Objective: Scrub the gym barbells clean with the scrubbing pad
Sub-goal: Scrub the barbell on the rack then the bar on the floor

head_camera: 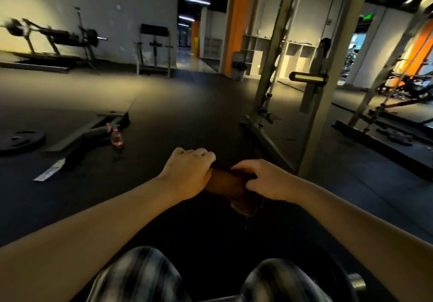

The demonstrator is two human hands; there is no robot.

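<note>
Both my hands meet in the middle of the head view over a dark floor. My left hand (pixel 187 172) is closed on the left end of a brown scrubbing pad (pixel 226 184). My right hand (pixel 264 177) pinches the pad's right side with curled fingers. The pad droops down below my right hand. A barbell lies at the bottom edge near my knees, its metal sleeve end (pixel 356 284) showing at the lower right; most of it is hidden in the dark.
A spray bottle (pixel 116 138) stands on the floor to the left, beside a machine base (pixel 93 130) and a weight plate (pixel 20 138). A rack upright (pixel 328 95) rises close on the right. Benches stand by the far wall.
</note>
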